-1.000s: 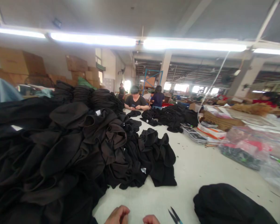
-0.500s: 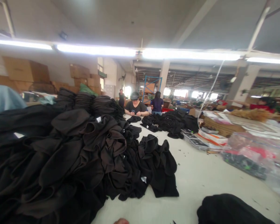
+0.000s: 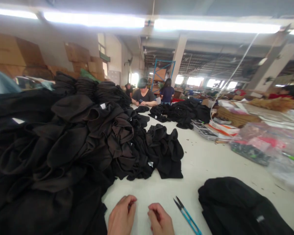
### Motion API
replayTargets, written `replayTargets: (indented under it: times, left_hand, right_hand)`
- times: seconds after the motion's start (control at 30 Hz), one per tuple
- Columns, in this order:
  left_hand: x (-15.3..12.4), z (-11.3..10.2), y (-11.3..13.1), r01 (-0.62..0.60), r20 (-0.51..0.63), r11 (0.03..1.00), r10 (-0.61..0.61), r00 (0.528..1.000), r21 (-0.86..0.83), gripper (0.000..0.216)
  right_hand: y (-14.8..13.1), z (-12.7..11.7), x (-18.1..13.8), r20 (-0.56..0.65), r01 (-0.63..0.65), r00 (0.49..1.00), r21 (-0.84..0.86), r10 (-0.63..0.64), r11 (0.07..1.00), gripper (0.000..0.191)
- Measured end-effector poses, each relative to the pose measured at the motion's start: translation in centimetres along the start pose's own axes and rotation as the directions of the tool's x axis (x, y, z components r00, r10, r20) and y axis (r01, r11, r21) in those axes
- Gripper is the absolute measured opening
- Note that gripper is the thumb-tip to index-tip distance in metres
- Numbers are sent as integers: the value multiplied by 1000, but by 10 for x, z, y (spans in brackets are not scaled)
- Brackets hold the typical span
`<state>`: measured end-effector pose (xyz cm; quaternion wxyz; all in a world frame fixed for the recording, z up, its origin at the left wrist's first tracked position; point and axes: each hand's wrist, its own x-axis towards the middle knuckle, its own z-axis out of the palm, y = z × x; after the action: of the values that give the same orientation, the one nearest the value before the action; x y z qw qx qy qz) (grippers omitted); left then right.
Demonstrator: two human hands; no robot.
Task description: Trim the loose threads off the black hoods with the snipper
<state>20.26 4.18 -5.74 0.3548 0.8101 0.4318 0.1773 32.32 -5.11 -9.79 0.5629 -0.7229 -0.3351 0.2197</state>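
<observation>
Head view: blue snips (image 3: 186, 215) lie just beside the right hand (image 3: 161, 219), slanting lengthwise, blades pointing away and leftward; it and the left hand (image 3: 121, 215) curl loosely, any pinch indiscernible.

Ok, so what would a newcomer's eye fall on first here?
Probably the big heap of crumpled black cloth pieces covering the left of the pale tabletop. Then the bare left hand and bare right hand, loosely curled at the bottom centre, with blue-handled thread snips lying just right of them. Overhead, glowing white tube lights stretch across.
</observation>
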Motion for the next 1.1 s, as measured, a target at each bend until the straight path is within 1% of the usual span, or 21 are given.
replayTargets:
  times: [0.03, 0.13, 0.3, 0.8, 1.1]
  left_hand:
    - [-1, -1, 0, -13, -3, 1000, 13, 1000, -2, 22]
    - [-2, -2, 0, -24, -6, 1000, 24, 1000, 6, 21]
    - [-1, -1, -1, -5, -7, 1000, 5, 1000, 18, 21]
    - [-2, -2, 0, -16, 10, 1000, 16, 1000, -7, 20]
    - [-3, -1, -1, -5, 14, 1000, 5, 1000, 1, 19]
  right_hand:
    - [-2, 0, -1, -7, 14, 1000, 11, -14, 1000, 23]
    - [-6, -1, -2, 32, -7, 999, 8, 7, 1000, 22]
    - [-7, -2, -3, 48, -14, 999, 14, 14, 1000, 19]
    - [-7, -1, -3, 32, 0, 999, 15, -1, 1000, 19]
    - [-4, -1, -3, 43, 9, 999, 14, -10, 1000, 19]
